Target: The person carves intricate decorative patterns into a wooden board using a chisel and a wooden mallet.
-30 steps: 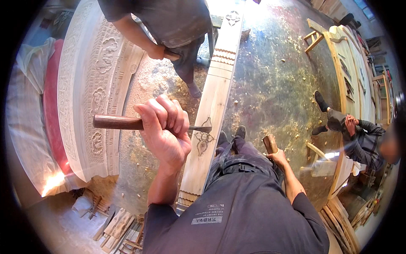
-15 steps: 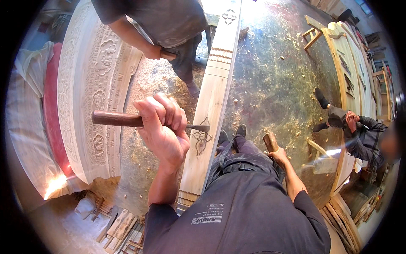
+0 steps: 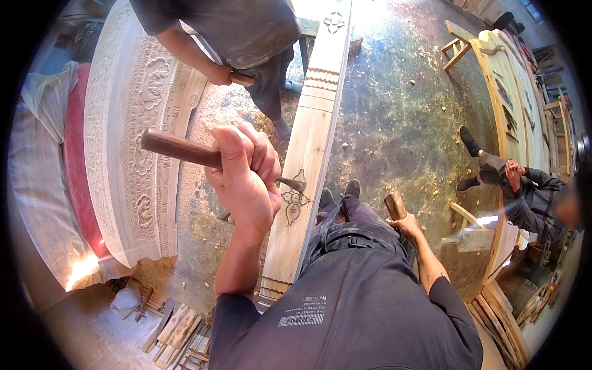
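Observation:
My left hand (image 3: 246, 176) is closed around the brown wooden handle of a chisel (image 3: 180, 150). The chisel lies at a slant, its handle end up to the left. Its metal blade reaches over a long pale wooden plank (image 3: 313, 135), at the upper part of a carved floral motif (image 3: 296, 203). Whether the edge touches the wood I cannot tell. Low by my right hip, my right hand (image 3: 408, 229) grips a brown wooden mallet (image 3: 395, 205), away from the plank; its handle is mostly hidden in the fist.
Across the plank another person (image 3: 234, 37) stands holding a wooden-handled tool. A large carved panel (image 3: 132, 80) fills the left side. At right, a person (image 3: 524, 197) sits by a long bench (image 3: 493, 92) with tools. Wood shavings litter the floor (image 3: 394, 135).
The chisel's handle end has risen and the tool now slants more. My left hand has turned and shifted slightly right. My right hand with the mallet stays nearly still.

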`<state>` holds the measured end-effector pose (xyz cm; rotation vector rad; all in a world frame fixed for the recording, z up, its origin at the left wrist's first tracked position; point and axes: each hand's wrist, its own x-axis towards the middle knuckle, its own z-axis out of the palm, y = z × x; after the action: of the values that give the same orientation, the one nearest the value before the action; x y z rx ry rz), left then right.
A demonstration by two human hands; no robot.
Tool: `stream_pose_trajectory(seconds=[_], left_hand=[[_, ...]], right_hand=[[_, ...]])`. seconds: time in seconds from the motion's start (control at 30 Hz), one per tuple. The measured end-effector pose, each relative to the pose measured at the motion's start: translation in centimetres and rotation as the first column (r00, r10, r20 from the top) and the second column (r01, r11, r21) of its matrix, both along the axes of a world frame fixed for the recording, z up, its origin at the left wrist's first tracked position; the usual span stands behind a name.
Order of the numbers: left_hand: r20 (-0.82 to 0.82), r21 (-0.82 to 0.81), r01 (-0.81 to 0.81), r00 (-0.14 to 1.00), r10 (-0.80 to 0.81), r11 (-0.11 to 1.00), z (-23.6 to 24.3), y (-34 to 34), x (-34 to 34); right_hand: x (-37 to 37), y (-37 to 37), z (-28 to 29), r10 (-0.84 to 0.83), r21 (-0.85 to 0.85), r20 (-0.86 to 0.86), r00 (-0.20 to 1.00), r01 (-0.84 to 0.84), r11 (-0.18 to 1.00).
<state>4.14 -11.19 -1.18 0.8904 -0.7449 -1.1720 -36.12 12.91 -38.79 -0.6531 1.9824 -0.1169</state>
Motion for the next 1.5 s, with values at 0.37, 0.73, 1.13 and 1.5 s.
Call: stream_pose_trajectory(seconds=[0.37, 0.73, 1.13, 1.5], left_hand=[[0.028, 0.045, 0.046, 0.999, -0.047, 0.998, 0.1, -0.5, -0.3], [0.058, 0.009, 0.073, 0.996, -0.074, 0.997, 0.1, -0.1, -0.5], [0.076, -0.042, 0.051, 0.996, -0.048, 0.998, -0.2, 0.4, -0.3], [0.063, -0.023, 0.005, 0.998, -0.003, 1.000, -0.2, 0.6, -0.4]], right_hand=[[0.4, -0.9, 1.4, 0.011, 0.043, 0.009, 1.000, -0.012, 0.999], [-0.2, -0.5, -0.1, 0.026, 0.009, 0.018, 1.000, -0.026, 1.000], [0.2, -1.6, 0.8, 0.053, 0.035, -0.009, 0.999, -0.053, 0.998], [-0.3, -0.9, -0.4, 0.018, 0.027, 0.035, 0.999, -0.019, 0.999]])
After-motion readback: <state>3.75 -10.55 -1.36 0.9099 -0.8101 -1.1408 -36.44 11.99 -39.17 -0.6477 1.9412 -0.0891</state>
